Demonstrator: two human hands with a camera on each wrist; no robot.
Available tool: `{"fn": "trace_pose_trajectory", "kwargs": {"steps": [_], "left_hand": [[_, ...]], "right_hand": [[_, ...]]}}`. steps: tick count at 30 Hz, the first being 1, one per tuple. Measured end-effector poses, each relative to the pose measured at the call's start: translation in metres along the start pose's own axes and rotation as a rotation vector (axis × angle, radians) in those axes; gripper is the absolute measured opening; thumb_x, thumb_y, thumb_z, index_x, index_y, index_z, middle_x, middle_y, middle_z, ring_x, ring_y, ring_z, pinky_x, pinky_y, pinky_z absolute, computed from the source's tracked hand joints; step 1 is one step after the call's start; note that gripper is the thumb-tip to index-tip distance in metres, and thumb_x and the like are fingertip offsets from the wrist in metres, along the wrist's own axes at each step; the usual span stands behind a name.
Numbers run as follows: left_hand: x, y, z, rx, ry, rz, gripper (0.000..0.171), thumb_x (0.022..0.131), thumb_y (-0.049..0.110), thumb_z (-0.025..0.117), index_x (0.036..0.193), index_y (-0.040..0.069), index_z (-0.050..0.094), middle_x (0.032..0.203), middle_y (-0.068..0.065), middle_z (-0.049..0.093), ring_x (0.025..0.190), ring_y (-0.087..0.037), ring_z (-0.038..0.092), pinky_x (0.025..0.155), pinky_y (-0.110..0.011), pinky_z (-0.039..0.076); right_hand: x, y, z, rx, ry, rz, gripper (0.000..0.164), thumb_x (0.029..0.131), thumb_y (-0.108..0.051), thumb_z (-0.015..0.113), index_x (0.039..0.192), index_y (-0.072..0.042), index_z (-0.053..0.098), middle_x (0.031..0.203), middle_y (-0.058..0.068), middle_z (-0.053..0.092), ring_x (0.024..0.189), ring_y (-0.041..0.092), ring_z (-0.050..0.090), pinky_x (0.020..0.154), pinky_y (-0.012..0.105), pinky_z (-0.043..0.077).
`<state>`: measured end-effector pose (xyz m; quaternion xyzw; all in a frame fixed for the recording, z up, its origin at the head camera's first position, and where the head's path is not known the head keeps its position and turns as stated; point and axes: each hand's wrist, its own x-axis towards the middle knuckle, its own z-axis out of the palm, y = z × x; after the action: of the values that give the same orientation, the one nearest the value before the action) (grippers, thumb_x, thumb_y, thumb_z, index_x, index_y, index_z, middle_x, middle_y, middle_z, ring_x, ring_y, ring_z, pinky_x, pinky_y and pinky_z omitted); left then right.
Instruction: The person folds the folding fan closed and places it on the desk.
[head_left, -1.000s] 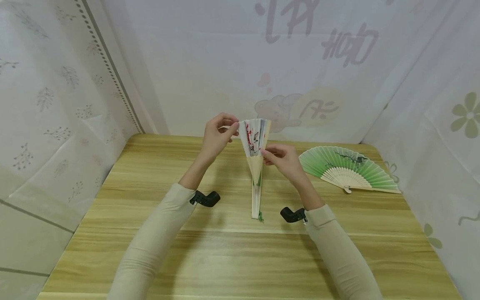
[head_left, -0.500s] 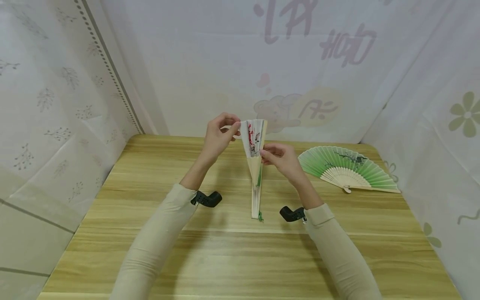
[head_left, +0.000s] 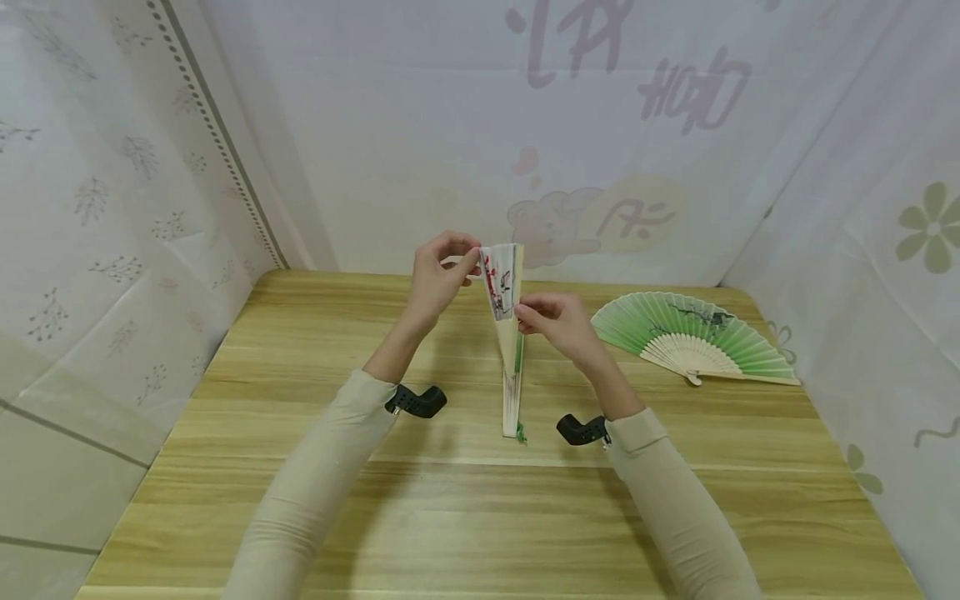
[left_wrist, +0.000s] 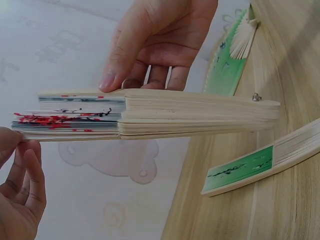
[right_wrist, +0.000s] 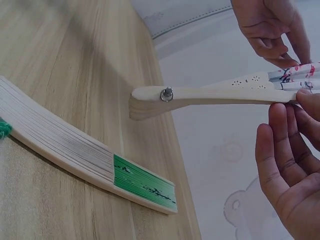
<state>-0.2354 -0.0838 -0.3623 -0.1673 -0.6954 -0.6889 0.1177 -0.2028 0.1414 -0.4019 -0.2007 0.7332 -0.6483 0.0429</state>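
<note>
White fan (head_left: pixel 501 279) w/ red + dark print is up off the desk (head_left: pixel 420 525), held btwn both hands near the desk's far edge, mid-view. It's mostly folded: pleats bunched, outer sticks a bit apart at the top end, narrow riveted end pointing down twd the person. L hand (head_left: pixel 438 275) has thumb + fingers pinched on the fan's L edge, right up nr the top. R hand (head_left: pixel 562 325) pinches the R outer stick lower down, abt where cloth meets bare wood; thumb one side, fingers other. Rivet w/ small ring (right_wrist: pixel 167 93) shows at the narrow end, R wrist view.

Folded green fan (head_left: pixel 511 412) lies on desk below, well apart from the white one in L wrist view; in head view the white fan's low end overlaps it. Its green tassel (head_left: pixel 522 433) sits by the near end. Spread green fan (head_left: pixel 693 333) lies on desk to the R, beyond R hand, dark branch print, pale sticks.

Both arms in lt sleeves (head_left: pixel 678 492), a blk cam (head_left: pixel 420 401) on each wrist. Printed cloth (head_left: pixel 375 125) hangs behind + both sides.
</note>
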Motion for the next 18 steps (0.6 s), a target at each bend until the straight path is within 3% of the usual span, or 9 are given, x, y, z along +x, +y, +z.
{"fn": "trace_pose_trajectory", "kwargs": {"steps": [5,11,18], "left_hand": [[-0.0005,0.0011,0.0017,-0.016,-0.016,-0.019,0.013,0.1,0.004,0.065,0.11,-0.004,0.067,0.098,-0.013,0.068,0.075,-0.024,0.067,0.06,-0.03,0.056],[-0.0027,0.0003,0.0008,-0.017,-0.059,-0.029,0.016,0.103,0.009,0.062,0.114,-0.002,0.065,0.1,-0.014,0.068,0.082,-0.035,0.066,0.063,-0.034,0.058],[-0.0044,-0.0006,-0.0022,-0.001,-0.138,-0.06,0.024,0.1,0.014,0.066,0.121,0.003,0.062,0.103,-0.015,0.067,0.083,-0.028,0.07,0.065,-0.033,0.057]], "right_hand": [[0.0003,0.0024,0.0028,-0.007,-0.007,0.005,0.022,0.101,-0.007,0.065,0.114,0.01,0.07,0.101,0.021,0.07,0.083,0.031,0.067,0.078,0.038,0.059],[0.0007,0.0041,0.0041,0.015,-0.027,0.04,0.022,0.102,-0.004,0.062,0.115,0.013,0.066,0.101,0.022,0.068,0.08,0.022,0.066,0.078,0.035,0.059],[0.0023,0.0039,0.0025,0.009,-0.032,0.075,0.021,0.103,0.002,0.057,0.115,0.017,0.063,0.101,0.023,0.067,0.079,0.023,0.065,0.079,0.036,0.058]]}}
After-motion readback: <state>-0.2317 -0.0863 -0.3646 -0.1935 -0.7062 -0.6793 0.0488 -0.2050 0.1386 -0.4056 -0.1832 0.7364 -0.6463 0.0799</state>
